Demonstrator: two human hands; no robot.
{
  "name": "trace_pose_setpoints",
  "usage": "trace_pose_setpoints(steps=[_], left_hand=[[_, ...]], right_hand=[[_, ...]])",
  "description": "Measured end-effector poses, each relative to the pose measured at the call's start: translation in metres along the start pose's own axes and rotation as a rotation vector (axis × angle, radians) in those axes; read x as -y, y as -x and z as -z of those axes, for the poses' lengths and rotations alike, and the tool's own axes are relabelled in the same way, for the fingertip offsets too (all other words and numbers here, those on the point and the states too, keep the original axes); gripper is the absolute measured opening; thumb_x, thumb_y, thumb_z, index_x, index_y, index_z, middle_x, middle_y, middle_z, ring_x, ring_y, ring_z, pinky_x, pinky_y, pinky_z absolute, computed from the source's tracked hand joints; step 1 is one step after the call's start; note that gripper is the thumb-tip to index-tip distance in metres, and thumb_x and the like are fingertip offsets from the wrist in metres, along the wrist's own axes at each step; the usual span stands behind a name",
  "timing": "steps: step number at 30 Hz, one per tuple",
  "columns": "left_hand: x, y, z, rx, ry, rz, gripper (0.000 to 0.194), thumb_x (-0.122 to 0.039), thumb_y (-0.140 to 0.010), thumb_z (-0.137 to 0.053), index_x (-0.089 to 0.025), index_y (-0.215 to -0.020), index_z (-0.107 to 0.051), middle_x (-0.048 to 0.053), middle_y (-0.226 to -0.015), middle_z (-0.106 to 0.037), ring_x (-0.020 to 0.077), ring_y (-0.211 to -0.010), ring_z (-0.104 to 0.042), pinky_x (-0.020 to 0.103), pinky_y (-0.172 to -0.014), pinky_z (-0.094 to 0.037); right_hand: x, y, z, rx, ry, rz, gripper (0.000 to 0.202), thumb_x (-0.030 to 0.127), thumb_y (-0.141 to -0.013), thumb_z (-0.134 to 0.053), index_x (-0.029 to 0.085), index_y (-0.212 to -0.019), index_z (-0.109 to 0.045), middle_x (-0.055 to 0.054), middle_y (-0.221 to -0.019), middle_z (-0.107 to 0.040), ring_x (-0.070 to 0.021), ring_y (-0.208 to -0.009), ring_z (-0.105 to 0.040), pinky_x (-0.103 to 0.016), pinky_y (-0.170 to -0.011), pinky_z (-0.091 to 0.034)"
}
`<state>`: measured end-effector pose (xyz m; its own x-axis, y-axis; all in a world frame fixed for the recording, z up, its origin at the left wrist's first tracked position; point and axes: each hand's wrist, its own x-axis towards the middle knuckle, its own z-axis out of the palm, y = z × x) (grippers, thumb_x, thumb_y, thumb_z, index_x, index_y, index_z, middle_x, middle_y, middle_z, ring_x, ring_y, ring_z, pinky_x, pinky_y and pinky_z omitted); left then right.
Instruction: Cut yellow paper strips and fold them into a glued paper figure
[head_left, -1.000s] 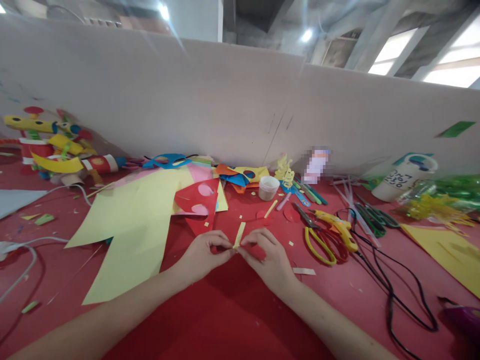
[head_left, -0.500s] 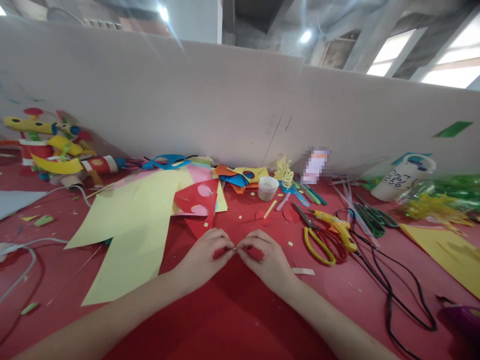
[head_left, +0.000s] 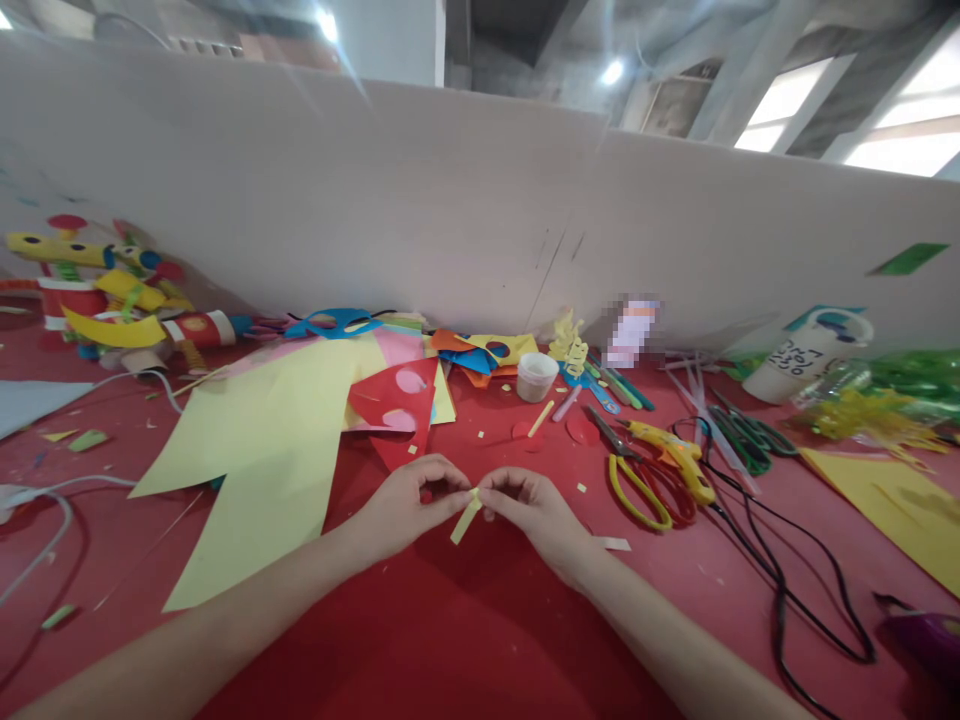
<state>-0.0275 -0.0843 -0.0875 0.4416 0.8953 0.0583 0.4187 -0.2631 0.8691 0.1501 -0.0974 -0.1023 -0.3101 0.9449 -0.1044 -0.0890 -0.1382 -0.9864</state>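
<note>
Fingertips of left hand (head_left: 412, 496) and right hand (head_left: 534, 506) nearly meet, both pinching the top end of a small yellow paper strip (head_left: 464, 524), rest of strip hanging below the fingers, over the red table (head_left: 420, 640). Left of fingers: red paper with holes (head_left: 377, 400) just beyond, big pale-yellow paper (head_left: 281, 450) farther out; right of fingers: scissors (head_left: 627, 455), then yellow glue gun (head_left: 679, 455). Beyond fingers: white cup (head_left: 537, 380), yellow stick (head_left: 541, 418) nearer; white jug (head_left: 784, 368) far off right.
</note>
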Motion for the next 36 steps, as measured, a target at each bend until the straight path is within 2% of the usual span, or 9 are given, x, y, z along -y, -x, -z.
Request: trace_pose_setpoints(steps=[4,7,12,16,21,29,36], left_hand=[[-0.003,0.000,0.001,0.055,0.077,0.060,0.018,-0.034,-0.077,-0.055,-0.018,-0.073,-0.062,0.000,-0.076,-0.058,0.0125,-0.070,-0.054,0.023,-0.065,-0.042],[-0.004,0.001,0.000,0.081,0.162,0.089,0.017,-0.032,-0.077,-0.054,-0.018,-0.071,-0.062,-0.001,-0.073,-0.059,0.0128,-0.070,-0.055,0.023,-0.065,-0.042],[-0.004,0.002,-0.002,0.016,0.335,0.195,0.017,-0.031,-0.075,-0.055,-0.018,-0.066,-0.062,-0.003,-0.064,-0.058,0.0117,-0.064,-0.052,0.022,-0.063,-0.039],[-0.005,0.003,-0.003,-0.031,0.422,0.257,0.017,-0.031,-0.074,-0.057,-0.018,-0.066,-0.064,-0.003,-0.063,-0.059,0.0111,-0.062,-0.050,0.022,-0.061,-0.038],[-0.007,0.005,-0.006,-0.015,0.477,0.260,0.015,-0.027,-0.072,-0.058,-0.016,-0.063,-0.064,-0.003,-0.060,-0.057,0.0108,-0.061,-0.048,0.023,-0.062,-0.037],[-0.007,0.006,-0.008,-0.027,0.497,0.222,0.019,-0.027,-0.074,-0.057,-0.016,-0.060,-0.060,-0.004,-0.057,-0.050,0.0093,-0.058,-0.044,0.021,-0.058,-0.037],[-0.005,0.007,-0.009,-0.040,0.498,0.167,0.018,-0.032,-0.076,-0.059,-0.017,-0.068,-0.063,0.000,-0.068,-0.057,0.0119,-0.068,-0.051,0.024,-0.068,-0.041]], right_hand=[[-0.001,0.000,-0.001,0.007,-0.018,-0.014,0.022,0.037,-0.067,-0.068,0.017,-0.072,-0.060,0.003,-0.061,-0.055,-0.0095,-0.057,-0.050,-0.023,-0.061,-0.041],[-0.002,0.000,-0.001,0.010,0.016,0.041,0.020,0.035,-0.068,-0.067,0.018,-0.076,-0.059,0.003,-0.064,-0.055,-0.0099,-0.059,-0.051,-0.023,-0.061,-0.043],[-0.003,0.003,-0.002,-0.014,0.271,0.316,0.012,0.023,-0.077,-0.057,0.020,-0.088,-0.057,0.000,-0.078,-0.057,-0.0124,-0.073,-0.055,-0.026,-0.068,-0.047],[-0.006,0.008,-0.002,-0.017,0.561,0.571,0.025,0.009,-0.075,-0.054,0.024,-0.094,-0.059,-0.003,-0.090,-0.053,-0.0136,-0.082,-0.055,-0.027,-0.075,-0.047],[-0.007,0.010,-0.001,-0.053,0.720,0.706,0.020,0.010,-0.079,-0.053,0.024,-0.089,-0.062,-0.003,-0.086,-0.053,-0.0132,-0.079,-0.055,-0.024,-0.069,-0.046],[-0.001,0.010,-0.005,-0.080,0.550,0.677,0.010,0.014,-0.080,-0.055,0.022,-0.082,-0.061,-0.002,-0.080,-0.056,-0.0120,-0.070,-0.056,-0.024,-0.065,-0.048],[0.000,0.011,-0.006,-0.100,0.427,0.598,0.007,0.015,-0.078,-0.055,0.021,-0.079,-0.059,-0.002,-0.080,-0.054,-0.0117,-0.068,-0.055,-0.024,-0.062,-0.049]])
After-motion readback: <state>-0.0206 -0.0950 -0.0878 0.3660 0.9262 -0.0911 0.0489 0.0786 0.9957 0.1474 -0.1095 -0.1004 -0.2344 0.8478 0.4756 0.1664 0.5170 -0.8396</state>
